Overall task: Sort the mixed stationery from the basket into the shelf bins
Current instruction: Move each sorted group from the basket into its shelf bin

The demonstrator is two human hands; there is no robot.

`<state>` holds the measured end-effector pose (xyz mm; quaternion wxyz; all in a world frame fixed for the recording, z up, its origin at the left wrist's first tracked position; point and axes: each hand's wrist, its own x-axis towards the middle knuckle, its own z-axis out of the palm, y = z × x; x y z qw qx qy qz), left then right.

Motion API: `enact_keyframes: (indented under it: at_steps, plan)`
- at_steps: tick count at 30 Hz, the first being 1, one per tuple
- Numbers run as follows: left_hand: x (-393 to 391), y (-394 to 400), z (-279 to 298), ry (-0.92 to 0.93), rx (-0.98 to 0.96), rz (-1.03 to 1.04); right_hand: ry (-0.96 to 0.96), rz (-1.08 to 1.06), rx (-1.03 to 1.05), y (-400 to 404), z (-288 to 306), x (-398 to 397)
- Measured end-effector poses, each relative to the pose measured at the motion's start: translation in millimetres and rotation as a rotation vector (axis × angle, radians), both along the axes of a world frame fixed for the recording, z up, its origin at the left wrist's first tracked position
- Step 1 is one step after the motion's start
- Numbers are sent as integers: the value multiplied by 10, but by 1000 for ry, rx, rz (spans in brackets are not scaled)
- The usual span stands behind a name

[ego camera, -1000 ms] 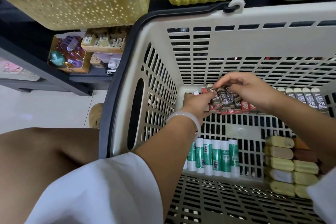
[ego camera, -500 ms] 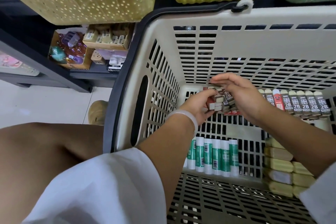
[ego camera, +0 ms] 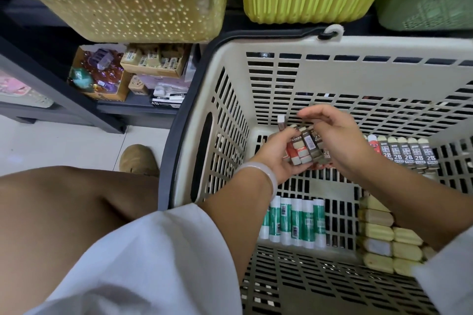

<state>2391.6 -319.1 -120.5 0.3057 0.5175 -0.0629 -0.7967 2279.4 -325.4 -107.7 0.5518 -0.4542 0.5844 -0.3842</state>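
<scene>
Glue sticks (ego camera: 294, 222) lie in a row on the basket (ego camera: 230, 64) floor, nearest. Above them, left hand (ego camera: 277, 158) cups a bundle of erasers (ego camera: 305, 146); right hand (ego camera: 335, 135) pinches its top, perhaps one eraser. More erasers (ego camera: 409, 152) line the far wall.

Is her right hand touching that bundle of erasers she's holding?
Touching. The head view shows the right hand pressed against the eraser bundle, fingers over its top, while the left hand cups it from below.

left hand (ego camera: 277, 155): palm up, fingers curled | right hand (ego camera: 337, 135): pinching, palm down
</scene>
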Motion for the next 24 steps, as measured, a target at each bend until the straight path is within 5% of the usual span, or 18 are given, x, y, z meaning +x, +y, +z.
enact_keyframes:
  at_steps: [8, 12, 24]
  plan:
    - [52, 120, 360, 161, -82, 13, -95, -337, 44, 111, 272, 40]
    - [84, 44, 697, 99, -207, -96, -139, -392, 28, 160, 486, 126]
    - [643, -12, 1755, -60, -521, -7, 126, -201, -542, 58, 1608, 809]
